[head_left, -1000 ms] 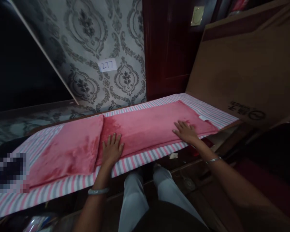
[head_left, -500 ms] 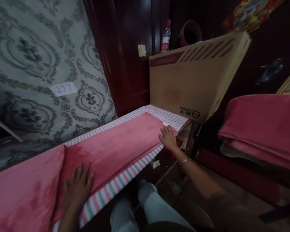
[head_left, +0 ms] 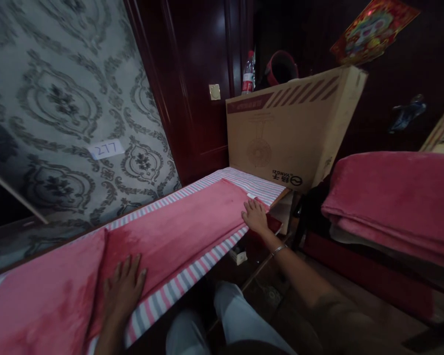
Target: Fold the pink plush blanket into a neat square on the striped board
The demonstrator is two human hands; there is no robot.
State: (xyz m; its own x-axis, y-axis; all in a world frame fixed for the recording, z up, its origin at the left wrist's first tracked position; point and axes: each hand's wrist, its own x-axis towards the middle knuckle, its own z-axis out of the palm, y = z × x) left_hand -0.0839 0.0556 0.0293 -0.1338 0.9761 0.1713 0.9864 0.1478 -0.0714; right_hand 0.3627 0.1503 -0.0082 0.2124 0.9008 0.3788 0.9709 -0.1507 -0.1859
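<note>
A pink plush blanket (head_left: 185, 212), folded into a long strip, lies along a narrow surface covered by a striped cloth (head_left: 170, 296). Toward the left, another layer of the pink fabric overlaps it with a straight edge. My left hand (head_left: 124, 286) rests flat on the blanket beside that edge, fingers spread. At the blanket's right end, my right hand (head_left: 255, 215) lies palm down near its corner, fingers stretched out, close to a small white tag (head_left: 250, 196). A bracelet circles my right wrist.
A large cardboard box (head_left: 281, 133) stands at the far end of the surface. Behind it are a red-capped bottle (head_left: 248, 74) and a round red container (head_left: 281, 68). Another folded pink blanket (head_left: 392, 197) sits at right. Patterned wallpaper (head_left: 70, 108) borders the left side.
The camera view has shifted slightly, so the box and bottle appear lower. Both hands stay flat on the blanket, nearly in the same places.
</note>
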